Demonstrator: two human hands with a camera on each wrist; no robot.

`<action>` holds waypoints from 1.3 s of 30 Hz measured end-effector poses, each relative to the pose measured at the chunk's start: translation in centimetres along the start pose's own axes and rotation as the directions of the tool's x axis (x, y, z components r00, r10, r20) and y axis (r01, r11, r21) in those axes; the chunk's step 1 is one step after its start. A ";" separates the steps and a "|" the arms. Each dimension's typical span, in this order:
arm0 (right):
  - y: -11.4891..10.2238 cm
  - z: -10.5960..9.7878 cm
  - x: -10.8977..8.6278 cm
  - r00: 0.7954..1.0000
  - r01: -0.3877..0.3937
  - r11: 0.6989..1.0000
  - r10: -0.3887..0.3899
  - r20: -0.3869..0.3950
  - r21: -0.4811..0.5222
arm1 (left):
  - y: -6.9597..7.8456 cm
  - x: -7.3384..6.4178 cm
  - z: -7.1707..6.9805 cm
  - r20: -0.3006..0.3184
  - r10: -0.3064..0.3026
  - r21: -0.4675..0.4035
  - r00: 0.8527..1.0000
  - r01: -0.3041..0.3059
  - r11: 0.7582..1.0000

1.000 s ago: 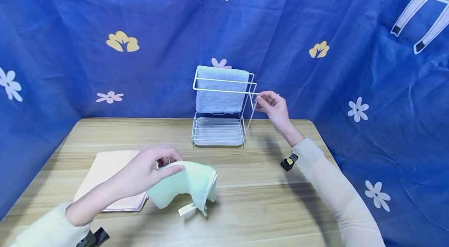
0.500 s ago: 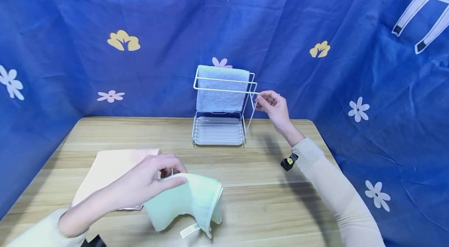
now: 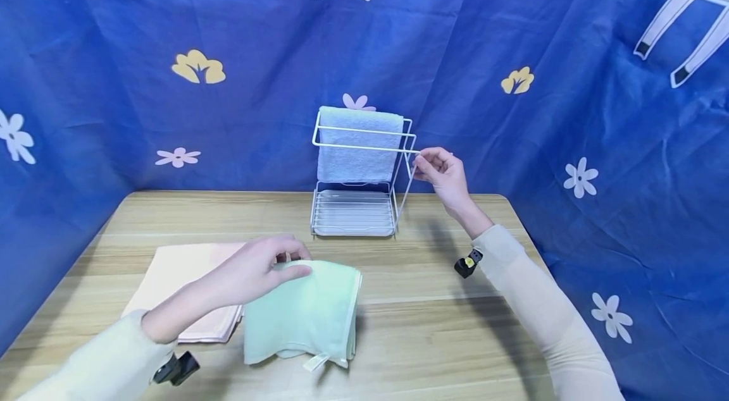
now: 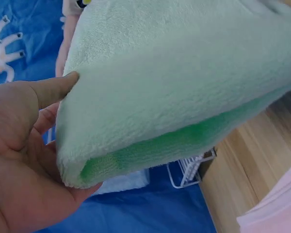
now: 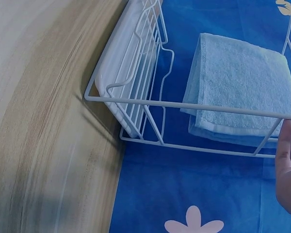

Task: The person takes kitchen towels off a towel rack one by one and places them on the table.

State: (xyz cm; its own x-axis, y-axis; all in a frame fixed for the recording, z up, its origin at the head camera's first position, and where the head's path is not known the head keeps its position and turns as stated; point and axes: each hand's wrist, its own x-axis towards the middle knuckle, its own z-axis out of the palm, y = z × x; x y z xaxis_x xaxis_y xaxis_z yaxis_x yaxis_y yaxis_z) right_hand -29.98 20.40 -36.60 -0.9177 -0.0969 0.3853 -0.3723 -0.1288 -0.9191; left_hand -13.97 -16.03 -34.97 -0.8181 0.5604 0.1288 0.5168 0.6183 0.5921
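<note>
My left hand (image 3: 259, 271) pinches the upper edge of a folded pale green towel (image 3: 307, 312) held over the front of the table. The towel hangs down with a small white tag at its lower edge. In the left wrist view, the thumb lies on one face of the green towel (image 4: 174, 82), whose layers part to show brighter green inside. My right hand (image 3: 447, 179) grips the upper right front corner of a white wire rack (image 3: 364, 147). A folded light blue towel (image 3: 359, 164) drapes over the rack's rear bar, also visible in the right wrist view.
A folded pale pink towel (image 3: 176, 274) lies on the wooden table (image 3: 427, 338) at the left, partly behind my left forearm. A white tray (image 3: 353, 214) sits in the rack's base. Blue patterned cloth (image 3: 273, 72) surrounds the table's back and sides.
The green towel dipped toward me, then rose again; it was bent into an arch and now hangs flatter and fuller. My left hand has shifted slightly right. The right hand and rack stay put.
</note>
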 end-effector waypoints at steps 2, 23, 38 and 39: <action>0.0 0.0 0.0 1.000 0.003 1.000 -0.003 0.000 0.000 | -0.6 0.6 0.1 0.004 -0.004 -0.003 1.000 0.004 1.000; -0.2 -0.4 0.0 0.999 -0.017 0.999 0.019 0.032 -0.042 | -5.6 4.4 1.7 0.054 -0.040 -0.023 0.998 0.042 0.999; -0.6 -0.8 0.4 0.996 -0.033 0.998 0.038 0.086 -0.060 | -8.3 5.7 2.9 0.080 -0.058 -0.040 0.995 0.061 0.997; -0.6 -0.8 0.4 0.995 -0.034 0.997 0.039 0.087 -0.062 | -8.4 5.8 3.0 0.079 -0.058 -0.040 0.995 0.062 0.997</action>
State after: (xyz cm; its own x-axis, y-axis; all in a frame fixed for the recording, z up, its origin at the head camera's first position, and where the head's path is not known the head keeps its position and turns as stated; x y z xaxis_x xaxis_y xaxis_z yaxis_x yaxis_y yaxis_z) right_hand -30.21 21.26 -36.00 -0.9161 -0.1872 0.3546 -0.3489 -0.0636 -0.9350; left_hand -22.29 -16.36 -41.62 -0.8243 0.5654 0.0306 0.4551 0.6294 0.6299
